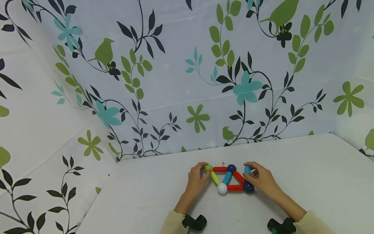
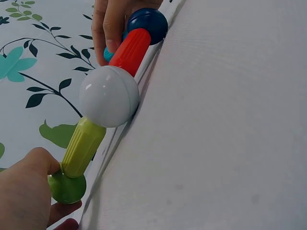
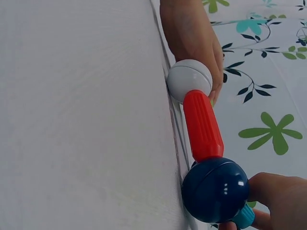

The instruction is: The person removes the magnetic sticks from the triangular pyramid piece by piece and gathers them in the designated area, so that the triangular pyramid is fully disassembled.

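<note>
Two hands are on these pieces, both gripping: with my right hand [image 1: 263, 180] I pinch a short light-blue plastic-looking rod [image 1: 247, 170], and with my left hand [image 1: 196, 180] I hold a lime-green, glossy plastic-looking ball [image 1: 208, 168] between thumb and fingers. Taking the glossy white plastic-looking ball [image 1: 222, 188] as my landmark, the pinched rod lies to its right and beyond it; the lime-green ball is to its left and beyond. What matters is that the rod stands just past the near navy-blue glossy ball [image 1: 249, 187], itself right of the white ball, with its long axis running away from me, roughly in line with that navy ball. My right hand is plainly the nearer one to both. Whether the rod's near end is joined to the ball I cannot tell, since my fingers cover part of it. The joined shape looks like a slanted four-sided frame with one bar across: a ribbed yellow-green rod [image 1: 215, 178] from white ball to lime-green ball, a red rod [image 1: 220, 169] on to the far navy-blue ball [image 1: 231, 168] beyond the white one, a slanting red rod [image 1: 239, 177] down to the near navy ball, a ribbed red rod [image 1: 235, 188] back to the white ball, and a light-blue crossbar [image 1: 227, 177] dividing it into two triangles. Around the white ball spreads the white tabletop [image 1: 146, 201], and past that hangs a leaf-and-bird patterned cloth [image 1: 175, 84].
</note>
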`<action>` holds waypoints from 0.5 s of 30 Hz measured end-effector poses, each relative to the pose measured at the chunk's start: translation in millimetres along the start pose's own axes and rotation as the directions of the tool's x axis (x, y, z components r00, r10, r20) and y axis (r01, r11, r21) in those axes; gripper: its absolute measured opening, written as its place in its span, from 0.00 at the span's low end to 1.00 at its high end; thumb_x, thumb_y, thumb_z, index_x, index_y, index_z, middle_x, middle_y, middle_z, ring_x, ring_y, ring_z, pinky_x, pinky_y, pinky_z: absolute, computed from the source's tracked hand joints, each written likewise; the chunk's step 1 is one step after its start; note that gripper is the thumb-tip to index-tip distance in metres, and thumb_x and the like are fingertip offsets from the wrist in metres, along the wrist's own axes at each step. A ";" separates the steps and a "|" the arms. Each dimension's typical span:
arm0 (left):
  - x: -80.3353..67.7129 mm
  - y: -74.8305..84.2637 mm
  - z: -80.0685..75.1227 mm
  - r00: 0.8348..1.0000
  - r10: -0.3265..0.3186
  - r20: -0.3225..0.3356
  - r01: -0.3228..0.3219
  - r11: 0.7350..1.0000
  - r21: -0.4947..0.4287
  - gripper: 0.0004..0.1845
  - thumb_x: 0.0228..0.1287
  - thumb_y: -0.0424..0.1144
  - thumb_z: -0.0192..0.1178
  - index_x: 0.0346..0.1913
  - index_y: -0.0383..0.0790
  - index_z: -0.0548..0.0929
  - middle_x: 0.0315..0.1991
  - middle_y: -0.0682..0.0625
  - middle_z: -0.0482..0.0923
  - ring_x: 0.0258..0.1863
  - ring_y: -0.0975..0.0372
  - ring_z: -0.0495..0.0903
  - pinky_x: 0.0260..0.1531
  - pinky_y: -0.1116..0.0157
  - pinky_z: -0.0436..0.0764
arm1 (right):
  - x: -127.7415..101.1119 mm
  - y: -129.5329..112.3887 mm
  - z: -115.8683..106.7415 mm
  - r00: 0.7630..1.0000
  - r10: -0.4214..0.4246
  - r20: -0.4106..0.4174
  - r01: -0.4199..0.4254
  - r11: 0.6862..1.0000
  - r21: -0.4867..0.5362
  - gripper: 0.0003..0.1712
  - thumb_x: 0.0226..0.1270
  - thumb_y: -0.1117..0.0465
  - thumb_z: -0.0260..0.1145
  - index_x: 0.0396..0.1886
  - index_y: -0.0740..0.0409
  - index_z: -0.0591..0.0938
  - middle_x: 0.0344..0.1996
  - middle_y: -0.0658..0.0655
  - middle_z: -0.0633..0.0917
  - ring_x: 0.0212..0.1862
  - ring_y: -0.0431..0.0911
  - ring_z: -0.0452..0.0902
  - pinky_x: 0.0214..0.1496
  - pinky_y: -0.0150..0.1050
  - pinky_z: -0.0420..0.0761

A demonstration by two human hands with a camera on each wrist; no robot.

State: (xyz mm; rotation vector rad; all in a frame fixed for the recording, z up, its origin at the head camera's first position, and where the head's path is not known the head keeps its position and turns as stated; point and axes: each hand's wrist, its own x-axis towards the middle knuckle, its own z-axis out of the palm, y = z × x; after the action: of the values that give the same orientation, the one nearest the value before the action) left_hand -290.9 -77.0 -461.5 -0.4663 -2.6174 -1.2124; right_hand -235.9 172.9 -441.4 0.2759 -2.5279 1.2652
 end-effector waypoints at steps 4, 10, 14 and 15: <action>-0.6 -0.7 -0.1 1.000 -0.010 0.014 0.010 1.000 0.006 0.16 0.68 0.42 0.58 0.55 0.39 0.78 0.47 0.48 0.79 0.52 0.53 0.72 0.53 0.48 0.64 | 0.2 2.2 0.0 1.000 0.012 -0.005 -0.012 1.000 0.002 0.20 0.60 0.66 0.69 0.51 0.71 0.79 0.40 0.62 0.79 0.32 0.44 0.73 0.31 0.29 0.77; -1.9 -0.2 -0.9 1.000 0.000 0.010 -0.001 1.000 0.016 0.16 0.68 0.43 0.59 0.54 0.40 0.79 0.48 0.49 0.78 0.52 0.54 0.72 0.51 0.51 0.65 | 0.9 7.1 -0.4 0.999 0.046 0.013 -0.046 0.999 -0.014 0.20 0.61 0.65 0.69 0.51 0.71 0.80 0.40 0.62 0.78 0.34 0.46 0.73 0.33 0.29 0.77; -1.8 -0.5 -0.9 1.000 0.011 0.007 -0.011 1.000 0.017 0.16 0.67 0.43 0.59 0.53 0.39 0.79 0.48 0.49 0.79 0.51 0.54 0.72 0.50 0.51 0.64 | 0.6 8.6 -1.6 0.997 0.060 0.042 -0.059 0.998 -0.028 0.18 0.61 0.63 0.70 0.48 0.70 0.82 0.39 0.60 0.79 0.35 0.45 0.71 0.32 0.30 0.74; -1.7 -0.5 -1.0 1.000 0.014 0.006 -0.014 1.000 0.017 0.16 0.67 0.43 0.59 0.53 0.39 0.79 0.47 0.49 0.79 0.51 0.54 0.72 0.50 0.52 0.64 | 0.6 8.9 -1.8 0.997 0.061 0.048 -0.059 0.998 -0.033 0.17 0.61 0.63 0.70 0.47 0.70 0.82 0.38 0.59 0.79 0.34 0.45 0.71 0.32 0.31 0.73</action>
State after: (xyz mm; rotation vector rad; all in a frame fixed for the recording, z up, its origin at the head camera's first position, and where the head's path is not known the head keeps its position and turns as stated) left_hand -289.5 -78.4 -461.8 -0.4854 -2.6228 -1.1858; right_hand -238.8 179.7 -446.8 0.2287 -2.6135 1.2542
